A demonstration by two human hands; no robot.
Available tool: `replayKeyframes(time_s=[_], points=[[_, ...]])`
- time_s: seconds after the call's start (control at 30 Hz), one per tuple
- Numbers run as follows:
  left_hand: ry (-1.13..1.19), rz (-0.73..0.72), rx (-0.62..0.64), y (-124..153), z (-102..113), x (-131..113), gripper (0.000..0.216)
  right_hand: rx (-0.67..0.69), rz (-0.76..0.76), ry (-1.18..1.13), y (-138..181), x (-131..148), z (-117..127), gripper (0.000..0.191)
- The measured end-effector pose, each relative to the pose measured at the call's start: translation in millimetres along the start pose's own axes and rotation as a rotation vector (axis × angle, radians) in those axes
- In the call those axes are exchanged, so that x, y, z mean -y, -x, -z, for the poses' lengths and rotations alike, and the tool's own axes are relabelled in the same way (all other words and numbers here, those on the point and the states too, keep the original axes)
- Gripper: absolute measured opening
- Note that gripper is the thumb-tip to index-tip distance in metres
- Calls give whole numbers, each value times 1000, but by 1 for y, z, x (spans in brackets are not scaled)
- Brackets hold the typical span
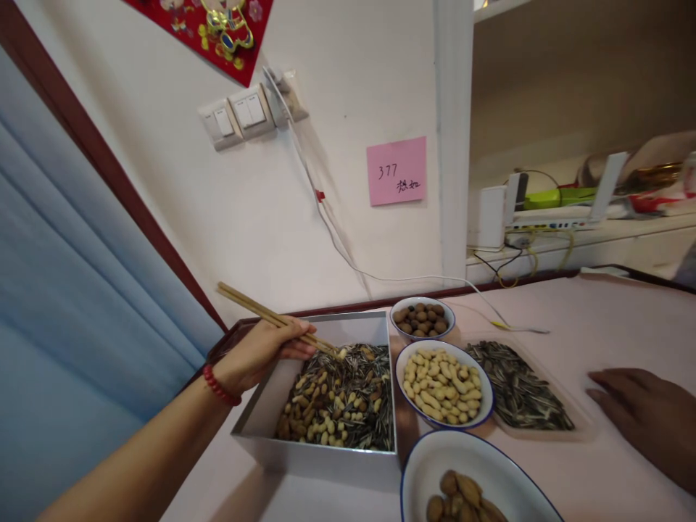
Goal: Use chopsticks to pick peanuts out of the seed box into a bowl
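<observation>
Head view: left hand gripping pale wooden chopsticks, slanted low toward 4 o'clock so tips reach mixed seeds and nuts in square grey metal tray. Right hand open, flat on pink worktop, 3 o'clock of tray.

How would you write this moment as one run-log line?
left hand: holds chopsticks | tips: at mixed nuts in metal box | right hand: flat on table

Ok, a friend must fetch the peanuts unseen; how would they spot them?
On the pink table, right of the grey box of mixed nuts, stand three blue-rimmed bowls in a row. The peanut bowl is the middle one. It alone holds pale kernels; its neighbours hold brown nuts.
</observation>
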State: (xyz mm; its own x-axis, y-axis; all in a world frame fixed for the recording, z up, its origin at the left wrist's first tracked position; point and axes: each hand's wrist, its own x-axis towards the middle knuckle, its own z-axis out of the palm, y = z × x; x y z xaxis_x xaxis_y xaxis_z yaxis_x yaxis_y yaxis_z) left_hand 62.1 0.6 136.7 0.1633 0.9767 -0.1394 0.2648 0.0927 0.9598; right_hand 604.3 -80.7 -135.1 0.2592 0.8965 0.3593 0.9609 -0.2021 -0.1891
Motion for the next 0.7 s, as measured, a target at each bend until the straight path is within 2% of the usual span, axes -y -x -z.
replayKeyframes(time_s=[0.1, 0.2, 0.33, 0.43, 0.5, 0.57, 0.7], points=[[47, -69, 40, 5, -18, -26, 15, 54, -2, 25, 2, 17, 23, 65], [66, -122, 127, 6, -48, -42, 16, 60, -7, 31, 2, 21, 29, 63], [-26, -138, 262, 4, -95, -42, 21, 66, -6, 34, 2, 22, 29, 61], [-120, -127, 356, 4, -118, -35, 24, 69, -4, 39, 1, 24, 31, 59], [-131, -124, 375, 4, -121, -32, 26, 71, -3, 44, 1, 25, 32, 58], [-117, -136, 347, 5, -114, -33, 27, 70, -5, 47, 2, 25, 32, 57], [-121, -172, 234, 11, -78, -38, 32, 60, -1, 40, 2, 20, 28, 59]])
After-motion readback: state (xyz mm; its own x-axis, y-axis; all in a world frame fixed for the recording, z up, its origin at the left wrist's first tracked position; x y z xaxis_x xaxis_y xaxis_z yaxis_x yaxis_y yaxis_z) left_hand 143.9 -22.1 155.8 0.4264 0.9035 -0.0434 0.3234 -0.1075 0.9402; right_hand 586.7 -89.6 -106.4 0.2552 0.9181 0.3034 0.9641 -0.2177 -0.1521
